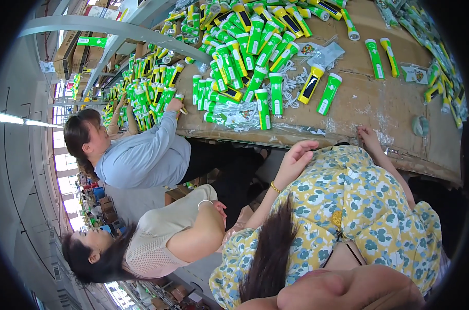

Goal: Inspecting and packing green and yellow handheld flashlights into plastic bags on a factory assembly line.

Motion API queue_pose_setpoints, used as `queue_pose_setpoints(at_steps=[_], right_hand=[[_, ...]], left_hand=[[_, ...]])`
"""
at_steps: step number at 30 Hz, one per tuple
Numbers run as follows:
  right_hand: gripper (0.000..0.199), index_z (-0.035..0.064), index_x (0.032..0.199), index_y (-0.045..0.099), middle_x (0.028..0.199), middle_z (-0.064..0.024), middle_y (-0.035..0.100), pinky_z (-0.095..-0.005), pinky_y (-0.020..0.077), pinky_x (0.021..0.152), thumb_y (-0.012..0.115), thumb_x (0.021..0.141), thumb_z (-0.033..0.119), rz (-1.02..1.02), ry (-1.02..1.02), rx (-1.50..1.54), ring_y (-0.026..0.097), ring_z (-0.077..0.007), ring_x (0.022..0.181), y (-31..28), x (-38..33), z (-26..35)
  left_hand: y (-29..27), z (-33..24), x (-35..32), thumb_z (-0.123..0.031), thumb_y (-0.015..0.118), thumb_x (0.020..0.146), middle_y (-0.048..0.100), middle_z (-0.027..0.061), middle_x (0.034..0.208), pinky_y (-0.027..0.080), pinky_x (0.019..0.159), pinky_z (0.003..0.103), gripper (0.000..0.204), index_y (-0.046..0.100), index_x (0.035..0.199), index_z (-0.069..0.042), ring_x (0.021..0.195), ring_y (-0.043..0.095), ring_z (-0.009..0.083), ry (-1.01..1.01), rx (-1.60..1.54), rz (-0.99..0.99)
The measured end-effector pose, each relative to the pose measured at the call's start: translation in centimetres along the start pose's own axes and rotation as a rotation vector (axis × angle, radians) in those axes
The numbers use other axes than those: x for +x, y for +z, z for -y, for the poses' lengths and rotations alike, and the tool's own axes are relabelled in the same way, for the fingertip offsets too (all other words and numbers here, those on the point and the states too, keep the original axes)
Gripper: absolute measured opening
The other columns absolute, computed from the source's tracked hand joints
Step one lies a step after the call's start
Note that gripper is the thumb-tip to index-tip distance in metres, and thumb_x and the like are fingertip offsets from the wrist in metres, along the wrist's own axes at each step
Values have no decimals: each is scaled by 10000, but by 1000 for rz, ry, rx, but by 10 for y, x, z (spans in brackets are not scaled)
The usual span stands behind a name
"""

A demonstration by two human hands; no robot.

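My left hand (298,156) hovers at the near edge of the cardboard-covered table (348,120), in front of my floral top, its fingers loosely bent and nothing visible in them. With loosely curled fingers, my right hand (368,138) rests by the same edge and holds nothing that I can see. On the table beyond lie a green flashlight (329,94) and a yellow one (311,83) with a dark panel. Another green flashlight (276,93) is to their left, beside white cables (294,81). Farther right are a green flashlight (374,59) and a yellow-green one (389,57).
A big flashlight pile (244,41) covers the far left of the table. Bagged flashlights (441,77) lie at the right, near a tape roll (420,125). One person in a light blue top (146,150) handles flashlights; another (167,227) is at my left. A metal frame (115,26) crosses above.
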State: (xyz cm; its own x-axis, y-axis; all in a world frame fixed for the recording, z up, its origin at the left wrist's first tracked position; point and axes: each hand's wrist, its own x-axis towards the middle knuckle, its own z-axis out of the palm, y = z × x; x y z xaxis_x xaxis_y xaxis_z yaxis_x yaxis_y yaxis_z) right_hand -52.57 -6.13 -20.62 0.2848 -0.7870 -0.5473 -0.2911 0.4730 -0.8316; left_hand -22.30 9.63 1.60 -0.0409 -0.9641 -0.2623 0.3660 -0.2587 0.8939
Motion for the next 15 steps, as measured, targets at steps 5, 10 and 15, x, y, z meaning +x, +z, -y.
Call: queue_pose_setpoints(at_steps=[5,10,15], right_hand=[[189,53,1040,591,841,8,589,-214,413,617,535,891,155,-32,-37,-91,510,-79,721,-1,3,-2],[189,19,1015,600,865,-35,606,-244,440,731,558,871,134,-96,-156,-281,550,-120,795,4,-1,-2],[212,5,1009,606,888,-86,633,-281,469,763,579,844,135,-100,-189,-278,594,-163,829,7,3,-2]], left_hand=[[-1,3,3,-57,503,911,515,70,1245,361,1002,308,306,483,1212,-14,1177,465,149,6,-29,-8],[-3,0,1,-41,501,907,523,70,1234,366,993,298,307,484,1213,-14,1165,473,149,-10,-31,-24],[-3,0,1,-33,499,908,530,68,1224,366,984,282,303,486,1209,-13,1149,480,140,24,-18,-19]])
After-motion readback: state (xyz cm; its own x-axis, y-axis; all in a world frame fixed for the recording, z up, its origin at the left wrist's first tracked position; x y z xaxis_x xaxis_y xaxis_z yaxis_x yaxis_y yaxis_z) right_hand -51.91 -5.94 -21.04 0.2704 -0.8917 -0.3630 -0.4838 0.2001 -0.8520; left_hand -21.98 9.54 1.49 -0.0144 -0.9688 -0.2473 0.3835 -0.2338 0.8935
